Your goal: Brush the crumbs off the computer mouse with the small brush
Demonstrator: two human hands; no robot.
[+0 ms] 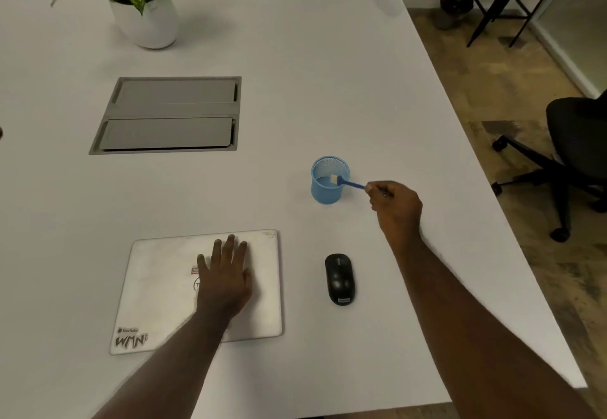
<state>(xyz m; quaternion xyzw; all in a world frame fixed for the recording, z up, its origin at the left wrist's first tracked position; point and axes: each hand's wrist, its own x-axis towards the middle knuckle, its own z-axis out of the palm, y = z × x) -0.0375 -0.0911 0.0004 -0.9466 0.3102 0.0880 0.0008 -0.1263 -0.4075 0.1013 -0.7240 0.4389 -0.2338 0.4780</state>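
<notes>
white table, wood floor, black chair.

My left hand is lying on the laptop at nine o'clock of the mouse; the cup is standing at twelve, the brush reaching over its rim from my right hand.

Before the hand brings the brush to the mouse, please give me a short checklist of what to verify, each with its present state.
1. Right hand pinches the small brush by its handle: ok.
2. Bristles out of the blue mesh cup: not ok; they are over its opening.
3. Computer mouse lies uncovered on the table: ok.
4. Left hand rests flat on the closed laptop, away from the mouse: ok.
5. Crumbs visible on the mouse: cannot tell.
</notes>
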